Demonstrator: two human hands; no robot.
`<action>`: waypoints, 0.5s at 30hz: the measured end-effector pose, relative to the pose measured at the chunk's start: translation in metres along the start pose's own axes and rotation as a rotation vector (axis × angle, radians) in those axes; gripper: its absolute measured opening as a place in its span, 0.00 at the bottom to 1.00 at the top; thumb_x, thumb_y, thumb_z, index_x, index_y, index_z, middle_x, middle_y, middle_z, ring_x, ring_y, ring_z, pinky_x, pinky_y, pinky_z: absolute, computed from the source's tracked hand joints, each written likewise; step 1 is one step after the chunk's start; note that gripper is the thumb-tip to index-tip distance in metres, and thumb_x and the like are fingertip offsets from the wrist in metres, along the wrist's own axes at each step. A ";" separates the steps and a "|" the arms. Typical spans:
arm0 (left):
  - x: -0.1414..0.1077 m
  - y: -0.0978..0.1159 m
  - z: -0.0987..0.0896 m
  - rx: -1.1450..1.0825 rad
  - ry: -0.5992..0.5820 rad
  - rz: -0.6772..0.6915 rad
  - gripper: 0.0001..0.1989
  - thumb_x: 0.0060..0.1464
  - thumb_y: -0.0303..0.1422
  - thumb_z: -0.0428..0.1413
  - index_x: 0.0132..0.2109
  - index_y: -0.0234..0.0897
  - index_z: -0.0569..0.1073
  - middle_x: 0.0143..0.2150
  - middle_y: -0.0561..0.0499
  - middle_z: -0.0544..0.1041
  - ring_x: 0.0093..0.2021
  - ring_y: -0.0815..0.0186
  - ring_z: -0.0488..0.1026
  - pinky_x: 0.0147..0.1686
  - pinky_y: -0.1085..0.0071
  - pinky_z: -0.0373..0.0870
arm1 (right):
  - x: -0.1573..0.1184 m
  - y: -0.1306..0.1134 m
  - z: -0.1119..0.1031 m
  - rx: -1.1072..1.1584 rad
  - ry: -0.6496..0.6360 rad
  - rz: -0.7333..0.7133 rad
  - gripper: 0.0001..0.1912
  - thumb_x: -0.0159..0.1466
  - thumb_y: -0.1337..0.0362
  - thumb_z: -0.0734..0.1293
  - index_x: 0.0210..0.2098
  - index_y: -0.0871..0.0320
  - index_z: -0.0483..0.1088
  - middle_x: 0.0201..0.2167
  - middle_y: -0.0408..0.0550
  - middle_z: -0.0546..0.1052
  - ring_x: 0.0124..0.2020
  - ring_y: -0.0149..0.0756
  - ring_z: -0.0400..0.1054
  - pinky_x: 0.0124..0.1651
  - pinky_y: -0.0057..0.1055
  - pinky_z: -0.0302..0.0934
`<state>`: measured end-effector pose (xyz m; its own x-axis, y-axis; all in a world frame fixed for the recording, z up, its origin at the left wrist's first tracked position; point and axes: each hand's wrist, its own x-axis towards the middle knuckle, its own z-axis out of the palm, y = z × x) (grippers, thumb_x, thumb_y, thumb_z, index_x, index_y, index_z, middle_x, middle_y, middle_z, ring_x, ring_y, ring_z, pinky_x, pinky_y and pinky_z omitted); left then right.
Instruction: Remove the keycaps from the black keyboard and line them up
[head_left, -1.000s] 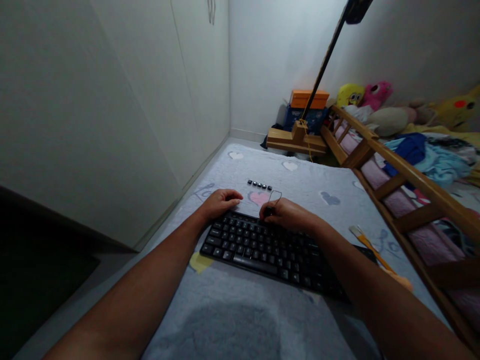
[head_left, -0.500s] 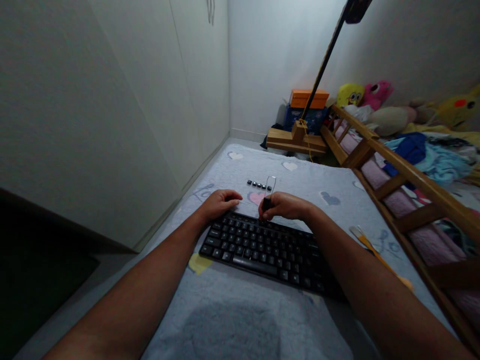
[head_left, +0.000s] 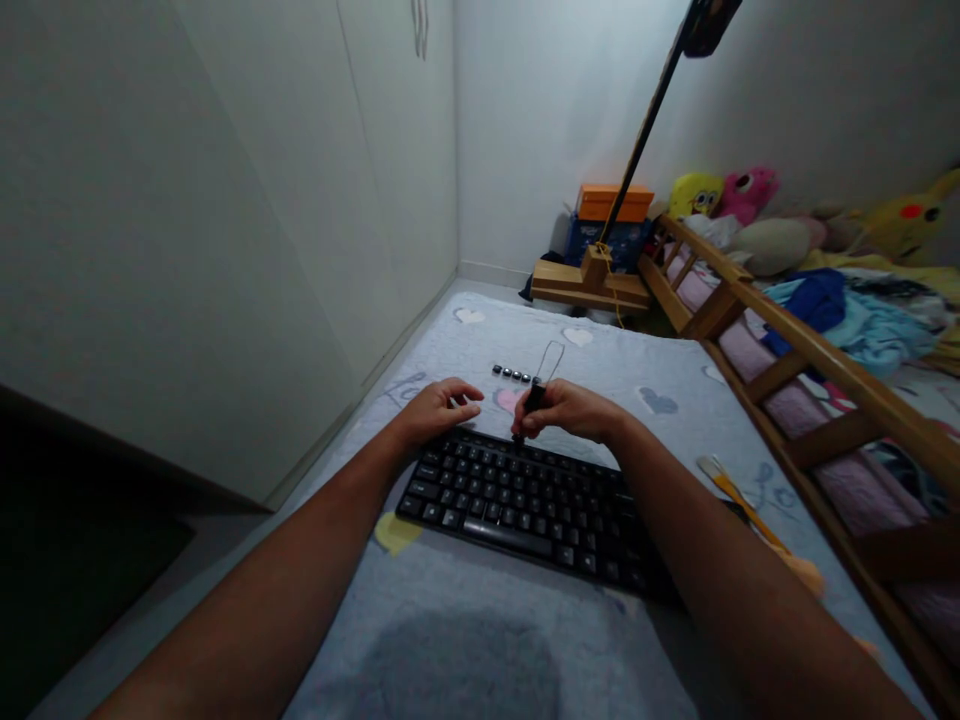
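Note:
A black keyboard [head_left: 510, 495] lies on the pale blue cloth [head_left: 450, 630]. My left hand [head_left: 441, 408] rests at its upper left edge, fingers apart and slightly curled, holding nothing. Above the keyboard's top row, my right hand [head_left: 559, 412] grips the black handle of a wire-looped tool [head_left: 534, 397]. The tool's wire loop points up and away, and its lower end is at the top row of keys, partly hidden by my fingers. Beyond the hands, several small black keycaps [head_left: 517, 376] stand in a short row on the cloth.
An orange-handled brush-like tool [head_left: 739, 497] lies right of my right forearm. A wooden bed rail [head_left: 817, 355] runs along the right side. At the back stand a wooden lamp base [head_left: 589, 285] and an orange box [head_left: 615, 202]. White cabinet doors [head_left: 300, 200] line the left.
The tool in my right hand has tilted, its wire loop now leaning further right. My left fingers are spread slightly more. The whole view has shifted a little.

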<state>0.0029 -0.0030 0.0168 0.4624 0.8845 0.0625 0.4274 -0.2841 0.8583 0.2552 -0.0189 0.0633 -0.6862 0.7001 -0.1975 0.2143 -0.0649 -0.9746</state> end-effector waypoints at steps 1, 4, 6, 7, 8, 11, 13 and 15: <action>-0.001 0.007 -0.001 0.036 -0.011 0.050 0.17 0.49 0.40 0.59 0.44 0.36 0.77 0.45 0.46 0.76 0.44 0.59 0.72 0.45 0.62 0.67 | -0.002 -0.001 0.002 0.019 0.027 -0.022 0.08 0.53 0.65 0.71 0.31 0.62 0.72 0.29 0.44 0.77 0.29 0.28 0.68 0.37 0.29 0.62; -0.004 0.029 -0.001 0.037 -0.056 0.224 0.14 0.49 0.38 0.61 0.43 0.39 0.77 0.47 0.48 0.75 0.50 0.59 0.70 0.53 0.61 0.63 | -0.006 -0.004 0.010 0.062 0.094 -0.072 0.09 0.53 0.65 0.72 0.33 0.62 0.73 0.29 0.44 0.77 0.29 0.29 0.68 0.37 0.29 0.61; -0.006 0.042 0.003 0.007 -0.106 0.286 0.14 0.48 0.37 0.62 0.43 0.39 0.77 0.48 0.48 0.75 0.51 0.60 0.70 0.56 0.61 0.60 | -0.008 -0.005 0.014 0.064 0.134 -0.103 0.09 0.53 0.66 0.72 0.34 0.62 0.73 0.29 0.44 0.77 0.29 0.29 0.67 0.37 0.29 0.61; -0.008 0.046 0.005 -0.009 -0.137 0.301 0.14 0.47 0.36 0.63 0.43 0.39 0.77 0.47 0.48 0.76 0.51 0.60 0.70 0.56 0.62 0.60 | -0.009 -0.005 0.016 0.056 0.147 -0.117 0.09 0.53 0.66 0.71 0.34 0.62 0.73 0.29 0.44 0.77 0.29 0.29 0.67 0.37 0.29 0.60; -0.009 0.050 0.008 -0.023 -0.155 0.304 0.14 0.46 0.36 0.63 0.42 0.39 0.77 0.47 0.48 0.76 0.51 0.60 0.70 0.56 0.62 0.60 | -0.010 -0.006 0.018 0.045 0.156 -0.131 0.08 0.53 0.67 0.71 0.33 0.62 0.73 0.28 0.44 0.77 0.29 0.28 0.66 0.37 0.29 0.60; -0.011 0.054 0.015 -0.078 -0.160 0.258 0.11 0.46 0.34 0.63 0.39 0.37 0.77 0.44 0.49 0.77 0.48 0.60 0.72 0.54 0.63 0.62 | -0.013 -0.009 0.022 0.005 0.174 -0.160 0.06 0.53 0.68 0.70 0.32 0.61 0.73 0.26 0.41 0.75 0.28 0.28 0.64 0.36 0.28 0.58; -0.011 0.055 0.019 -0.126 -0.164 0.212 0.10 0.45 0.34 0.63 0.36 0.36 0.77 0.41 0.49 0.78 0.46 0.61 0.73 0.52 0.64 0.63 | -0.015 -0.011 0.025 -0.032 0.195 -0.177 0.05 0.53 0.68 0.70 0.31 0.61 0.73 0.26 0.40 0.74 0.28 0.28 0.63 0.36 0.28 0.58; -0.011 0.055 0.021 -0.167 -0.169 0.161 0.09 0.45 0.35 0.63 0.35 0.35 0.77 0.39 0.50 0.79 0.43 0.62 0.73 0.50 0.65 0.64 | -0.018 -0.013 0.028 -0.068 0.220 -0.192 0.04 0.54 0.68 0.69 0.30 0.61 0.73 0.25 0.40 0.73 0.29 0.28 0.64 0.37 0.29 0.58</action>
<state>0.0380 -0.0359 0.0523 0.6430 0.7545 0.1313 0.2101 -0.3387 0.9171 0.2451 -0.0502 0.0763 -0.5532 0.8327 0.0242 0.1467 0.1259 -0.9811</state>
